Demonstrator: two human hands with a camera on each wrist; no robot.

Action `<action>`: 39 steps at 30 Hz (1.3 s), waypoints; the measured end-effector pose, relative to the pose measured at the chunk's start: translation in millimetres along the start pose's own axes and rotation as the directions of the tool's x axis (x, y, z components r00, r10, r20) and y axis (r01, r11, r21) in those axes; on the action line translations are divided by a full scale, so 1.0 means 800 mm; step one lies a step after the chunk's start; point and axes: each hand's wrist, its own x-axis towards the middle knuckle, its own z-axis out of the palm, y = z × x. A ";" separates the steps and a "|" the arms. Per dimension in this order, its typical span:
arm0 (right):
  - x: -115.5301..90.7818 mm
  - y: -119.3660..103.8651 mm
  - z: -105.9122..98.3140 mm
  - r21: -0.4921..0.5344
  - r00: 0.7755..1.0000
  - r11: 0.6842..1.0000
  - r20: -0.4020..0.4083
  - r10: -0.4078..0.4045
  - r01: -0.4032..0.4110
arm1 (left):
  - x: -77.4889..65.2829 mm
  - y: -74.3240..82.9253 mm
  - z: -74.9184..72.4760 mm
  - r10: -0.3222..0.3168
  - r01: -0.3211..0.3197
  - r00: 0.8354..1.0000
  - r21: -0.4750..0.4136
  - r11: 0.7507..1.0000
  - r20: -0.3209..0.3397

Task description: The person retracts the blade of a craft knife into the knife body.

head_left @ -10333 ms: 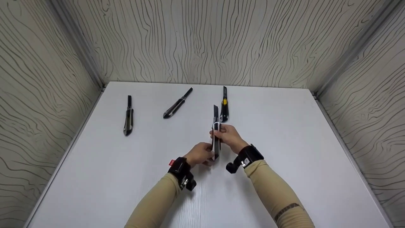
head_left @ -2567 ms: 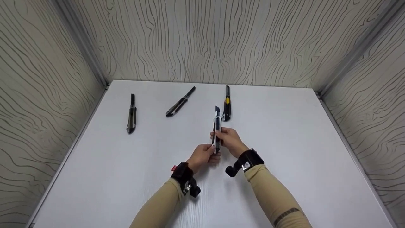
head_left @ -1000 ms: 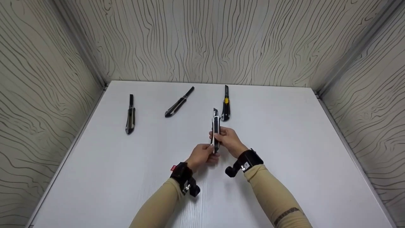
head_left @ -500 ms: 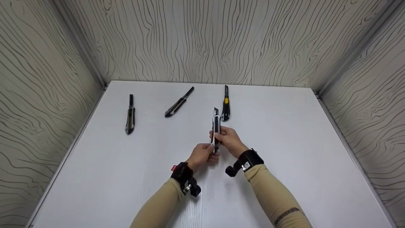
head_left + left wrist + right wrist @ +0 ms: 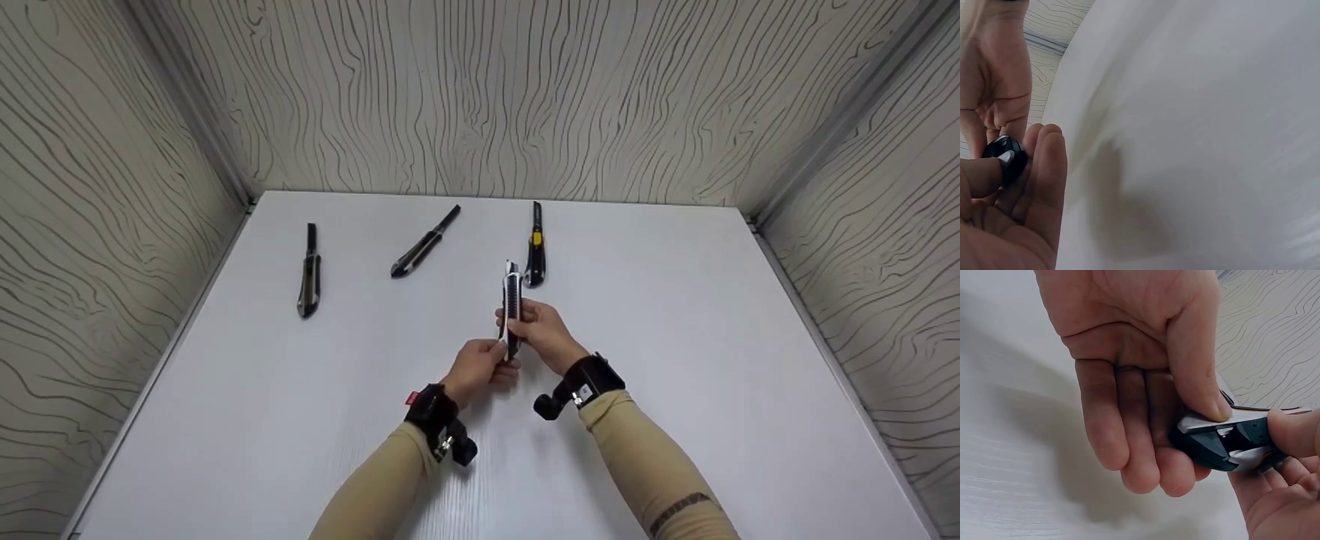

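In the head view, both hands hold one black-and-silver utility knife (image 5: 512,300) above the table's middle, blade end pointing away from the person. Only a short tip shows past the knife's nose. The left hand (image 5: 474,365) pinches the butt end; its thumb lies on the silver edge in the right wrist view, with the other fingers underneath. Farther up the handle, the right hand (image 5: 547,334) grips with its thumb on the slider side and fingers behind. Just beyond the held knife's nose lies a black snap-off cutter (image 5: 535,262) with a yellow slider.
Two similar dark utility knives lie on the white table (image 5: 675,337): one knife (image 5: 308,286) at the left, another knife (image 5: 418,253) slanted near the back. Wood-grain panels (image 5: 480,97) enclose the table at the back and both sides.
Ten seconds ago a long blade stuck out of the held knife; it has slid back into the handle, a little further over the last second. The hands stay nearly in place.
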 end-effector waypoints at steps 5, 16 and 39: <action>0.002 0.000 0.001 -0.009 1.000 1.000 -0.010 0.030 -0.030 | 0.001 0.001 0.000 -0.005 0.005 1.000 -0.003 1.000 0.002; 0.003 -0.002 0.000 -0.047 0.999 0.998 0.001 0.044 -0.044 | -0.003 -0.004 -0.005 -0.025 0.026 0.998 -0.021 0.999 0.054; -0.002 -0.005 -0.001 -0.060 0.998 0.998 -0.057 0.024 -0.028 | -0.002 -0.005 0.000 0.053 -0.053 0.999 -0.064 0.997 -0.003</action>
